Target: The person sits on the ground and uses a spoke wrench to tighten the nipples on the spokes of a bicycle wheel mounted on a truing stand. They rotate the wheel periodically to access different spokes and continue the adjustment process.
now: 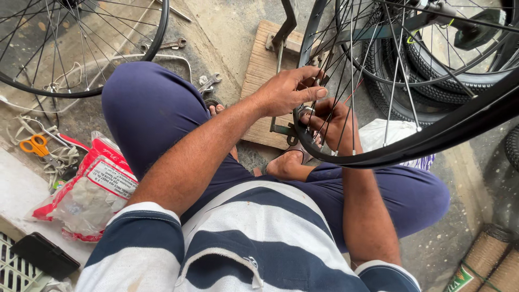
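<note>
Two hands work at the near rim of a black bicycle wheel point(432, 138) held in a stand on a wooden board point(259, 75) on the floor. Judging by the grip, a spoke is being seated or tightened. Left hand point(289, 89) pinches spokes from outside; right hand point(332, 121) curls closed among them around a small metal piece, mostly hidden. Next calls for fine fingertip turning. Wheel's far side is cut off.

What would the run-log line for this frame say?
left hand: fingers on spokes | right hand: reaching through spokes at rim | bicycle wheel: held in stand | orange scissors: on floor
</note>
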